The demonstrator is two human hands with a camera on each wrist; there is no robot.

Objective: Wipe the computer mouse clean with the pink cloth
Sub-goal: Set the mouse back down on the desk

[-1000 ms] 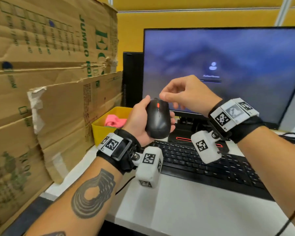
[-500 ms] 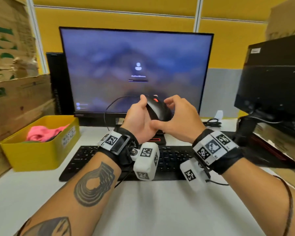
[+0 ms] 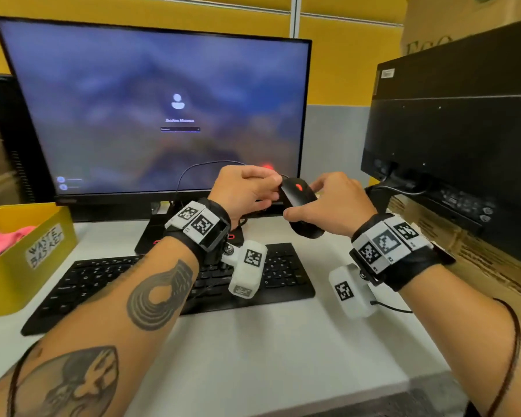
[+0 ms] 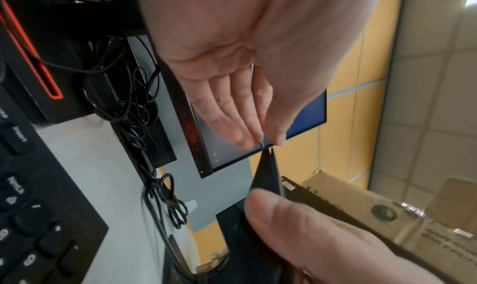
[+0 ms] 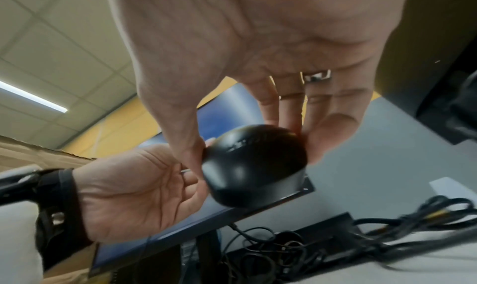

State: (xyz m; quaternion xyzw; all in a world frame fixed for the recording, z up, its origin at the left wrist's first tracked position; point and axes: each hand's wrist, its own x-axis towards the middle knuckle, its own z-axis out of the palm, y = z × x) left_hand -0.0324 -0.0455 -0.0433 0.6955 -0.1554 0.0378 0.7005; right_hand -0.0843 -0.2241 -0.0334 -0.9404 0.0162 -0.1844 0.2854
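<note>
The black computer mouse (image 3: 298,196) with a red wheel is held in the air in front of the monitor, above the keyboard's far right end. My right hand (image 3: 306,203) grips its body, thumb below and fingers over the top; the right wrist view shows the mouse (image 5: 255,166) between that thumb and those fingers. My left hand (image 3: 272,183) pinches the mouse's front tip where the cable leaves; its fingertips (image 4: 258,139) meet the mouse (image 4: 265,176) there. The pink cloth (image 3: 0,239) lies in a yellow bin (image 3: 42,254) at the far left, away from both hands.
A black keyboard (image 3: 283,275) lies under the hands on the white desk (image 3: 253,356). The lit monitor (image 3: 151,109) stands behind. A second black monitor (image 3: 451,139) and cardboard boxes crowd the right side. Tangled cables (image 5: 284,247) lie behind the keyboard.
The view has swung right, away from the cardboard. The mouse went from the left palm into the right hand's grip and moved right; the left hand now only pinches its front.
</note>
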